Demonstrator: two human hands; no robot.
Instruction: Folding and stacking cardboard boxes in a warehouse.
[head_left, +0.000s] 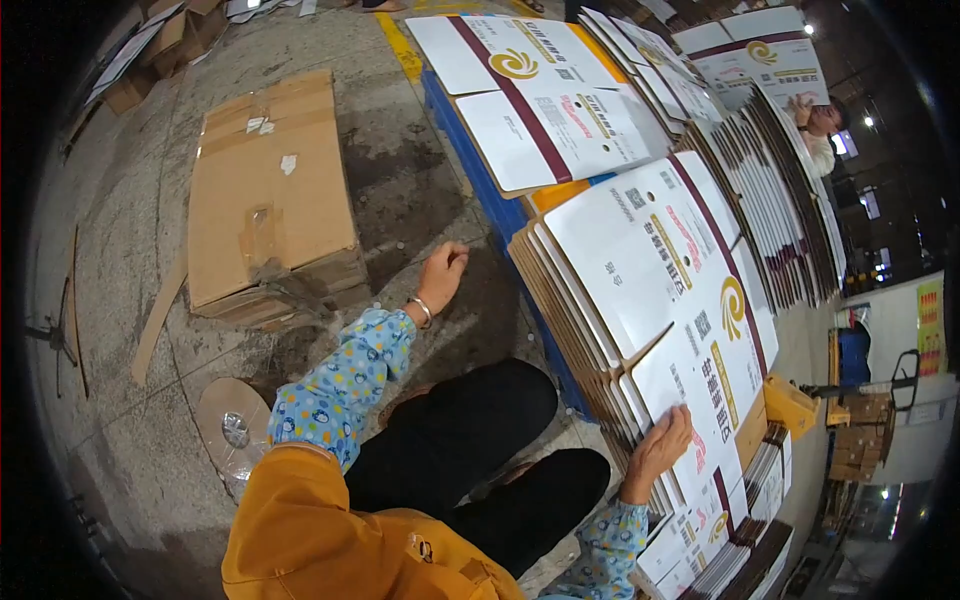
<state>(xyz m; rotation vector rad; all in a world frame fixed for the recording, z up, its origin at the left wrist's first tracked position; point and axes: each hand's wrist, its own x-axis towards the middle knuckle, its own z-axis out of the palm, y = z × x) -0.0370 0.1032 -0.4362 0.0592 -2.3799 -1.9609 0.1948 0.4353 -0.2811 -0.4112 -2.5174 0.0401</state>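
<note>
My left hand (440, 278), with a bangle at its wrist, hangs above the floor between a taped brown carton (265, 190) and a pallet stack. Its fingers are curled in, and nothing shows in them. My right hand (662, 452) rests on the near edge of a stack of flat printed cardboard boxes (650, 270), fingers stretched over the top sheet. The sheets are white with maroon bands and gold swirls; their brown edges face me. Patterned blue sleeves cover both forearms. Whether my right thumb is under a sheet is hidden.
A blue pallet (475, 165) bears the stacks, including another printed stack (560, 110) behind. Upright cardboard sheets (765, 200) stand at the right, where another person's hand (803, 108) holds a sheet. A roll of clear tape (232, 428) and a cardboard strip (160, 320) lie left.
</note>
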